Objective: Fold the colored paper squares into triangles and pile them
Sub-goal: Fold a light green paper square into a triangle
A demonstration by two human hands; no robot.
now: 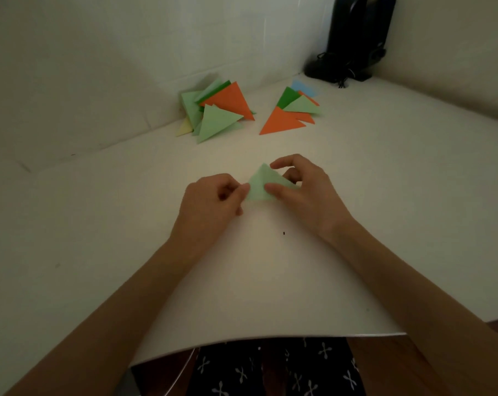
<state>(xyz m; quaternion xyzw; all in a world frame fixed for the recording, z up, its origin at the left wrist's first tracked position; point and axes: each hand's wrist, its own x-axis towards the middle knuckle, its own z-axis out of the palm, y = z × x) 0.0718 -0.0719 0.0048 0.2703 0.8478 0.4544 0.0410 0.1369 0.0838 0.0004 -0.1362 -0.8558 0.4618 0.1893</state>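
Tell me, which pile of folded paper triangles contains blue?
The right pile of paper triangles, beside the black speakers: light blue paper peeks out behind. The left pile has none.

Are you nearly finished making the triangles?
Done: a left pile and a right pile of triangles lie at the back. The left hand and right hand hold a light green paper, already triangle-shaped, not yet piled. A blue sheet behind the right pile may be unfolded.

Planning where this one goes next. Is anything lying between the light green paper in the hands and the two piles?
Nothing visible does. Only bare white table lies between the light green paper, held by the left hand and right hand, and the left pile and right pile behind it.
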